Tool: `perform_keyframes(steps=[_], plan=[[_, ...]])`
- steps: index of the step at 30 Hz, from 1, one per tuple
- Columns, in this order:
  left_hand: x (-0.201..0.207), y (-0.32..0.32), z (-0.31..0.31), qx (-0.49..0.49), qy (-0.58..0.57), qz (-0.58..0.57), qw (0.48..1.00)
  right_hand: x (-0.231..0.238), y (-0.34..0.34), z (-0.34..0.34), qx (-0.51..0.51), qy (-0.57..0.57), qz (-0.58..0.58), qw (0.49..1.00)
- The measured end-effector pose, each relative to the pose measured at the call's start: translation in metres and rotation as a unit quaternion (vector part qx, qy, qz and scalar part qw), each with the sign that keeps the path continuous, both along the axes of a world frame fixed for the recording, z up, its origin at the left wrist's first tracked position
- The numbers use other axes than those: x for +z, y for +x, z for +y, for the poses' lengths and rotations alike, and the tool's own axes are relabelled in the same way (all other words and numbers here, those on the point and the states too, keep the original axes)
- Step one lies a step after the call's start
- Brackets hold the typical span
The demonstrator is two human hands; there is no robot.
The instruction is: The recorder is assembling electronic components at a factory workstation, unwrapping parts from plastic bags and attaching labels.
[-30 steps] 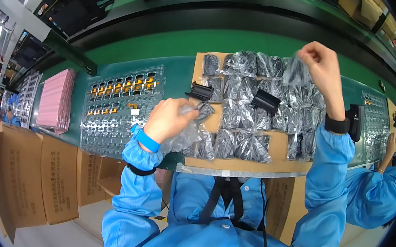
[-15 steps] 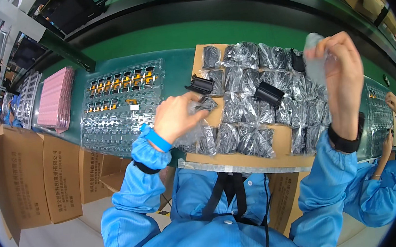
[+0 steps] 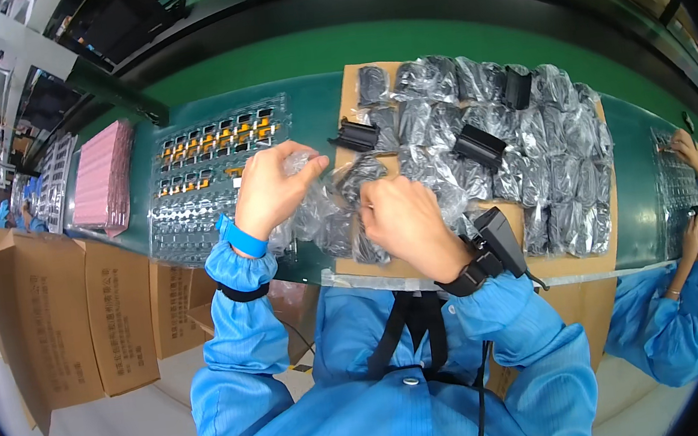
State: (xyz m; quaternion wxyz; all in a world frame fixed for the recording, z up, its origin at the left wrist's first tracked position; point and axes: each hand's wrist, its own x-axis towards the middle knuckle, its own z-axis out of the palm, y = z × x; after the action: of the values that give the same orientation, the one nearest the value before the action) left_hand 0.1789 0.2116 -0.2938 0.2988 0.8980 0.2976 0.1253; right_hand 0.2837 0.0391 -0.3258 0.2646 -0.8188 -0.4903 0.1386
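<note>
My left hand (image 3: 270,191), thumb stretched out, is closed on crumpled clear plastic bag film (image 3: 307,214) by its palm, left of the cardboard sheet (image 3: 611,214). My right hand (image 3: 408,218) reaches across the sheet's near left part. Its fingers are curled together at a black part in a clear bag (image 3: 361,172); the fingertips and whatever they grip are hidden. Rows of bagged black parts (image 3: 558,129) cover much of the sheet. Three unwrapped black plastic parts lie on or among them: one at the left edge (image 3: 356,136), one mid-sheet (image 3: 480,147), one farther back (image 3: 517,89).
Left of the sheet, clear trays (image 3: 194,214) hold small black and orange parts. Beyond stands a stack of pink sheets (image 3: 102,177). Open cardboard boxes (image 3: 123,313) stand at the lower left. At far right a co-worker's hands (image 3: 684,152) work over another tray (image 3: 674,198).
My right hand has come down from its raised place at the right to the bagged parts at the near left. My left hand has drawn back leftward from a bagged part.
</note>
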Motion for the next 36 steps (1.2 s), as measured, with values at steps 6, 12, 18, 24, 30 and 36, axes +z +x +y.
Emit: perform_keyframes(steps=[6, 12, 18, 24, 30, 36], plan=[[-0.019, -0.040, -0.007, -0.021, -0.021, -0.063, 0.998, 0.040, 0.004, -0.029, 0.008, 0.190, 0.036, 0.981], [-0.048, -0.012, -0.027, -0.025, -0.023, 0.041, 0.999, 0.052, 0.014, -0.026, -0.067, 0.245, 0.053, 0.966], [-0.052, -0.010, -0.017, 0.005, -0.051, 0.071, 0.996, 0.061, 0.037, -0.028, -0.132, 0.286, 0.071, 0.946], [-0.074, -0.012, -0.014, -0.021, -0.108, 0.068, 0.992, 0.058, 0.055, -0.041, -0.143, 0.338, -0.081, 0.927], [-0.062, -0.006, -0.043, -0.065, -0.108, 0.067, 0.990, 0.071, 0.061, -0.069, -0.133, 0.278, -0.044, 0.950], [-0.029, -0.021, -0.029, -0.127, 0.001, -0.071, 0.989, 0.097, 0.054, -0.043, -0.119, 0.312, 0.009, 0.943]])
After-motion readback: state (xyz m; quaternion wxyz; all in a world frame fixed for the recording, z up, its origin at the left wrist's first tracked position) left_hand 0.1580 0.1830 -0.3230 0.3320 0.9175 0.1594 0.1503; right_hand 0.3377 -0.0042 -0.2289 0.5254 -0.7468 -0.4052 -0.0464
